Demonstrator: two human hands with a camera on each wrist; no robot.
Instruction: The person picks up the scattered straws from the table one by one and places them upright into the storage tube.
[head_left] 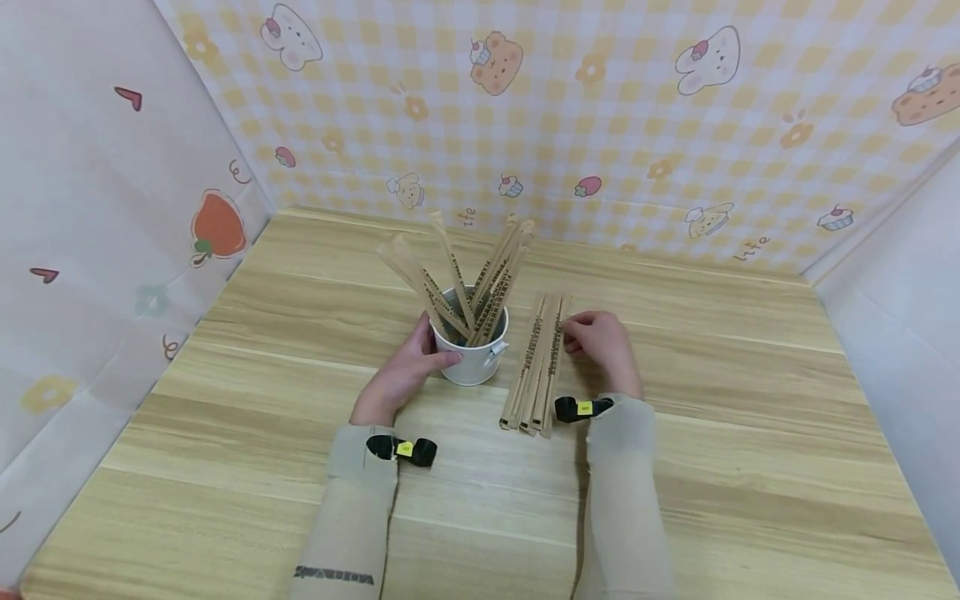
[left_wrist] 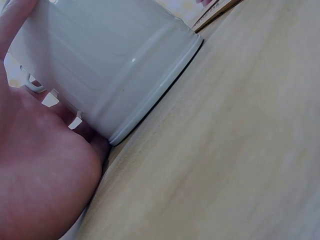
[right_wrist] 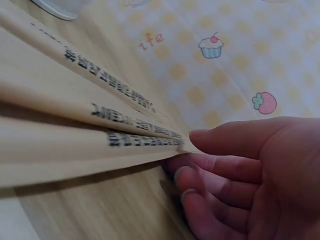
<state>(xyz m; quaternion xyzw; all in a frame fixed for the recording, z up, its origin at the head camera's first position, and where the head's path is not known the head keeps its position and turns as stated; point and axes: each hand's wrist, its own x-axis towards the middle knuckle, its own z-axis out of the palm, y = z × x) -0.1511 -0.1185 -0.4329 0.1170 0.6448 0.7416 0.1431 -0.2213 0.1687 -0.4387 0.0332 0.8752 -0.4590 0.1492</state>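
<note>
A small white bucket (head_left: 468,364) stands on the table with several paper-wrapped straws (head_left: 495,292) leaning out of it, brown with black print. My left hand (head_left: 405,367) grips the bucket's left side, thumb toward the front and the other fingers mostly hidden behind the wall. Beside the bucket, a loose row of more wrapped straws (head_left: 534,362) lies on the wood. At that row's right edge, my right hand (head_left: 600,337) pinches the outermost wrapper between thumb (right_wrist: 215,140) and fingers. Its fingertips are partly under the wrapper in the right wrist view.
The wood-grain table (head_left: 750,400) reaches back to a yellow-checked backdrop (head_left: 600,125) with cartoon prints. White sheets (head_left: 97,192) border it on the left and right. Each sleeve cuff carries a black wrist camera (head_left: 405,450).
</note>
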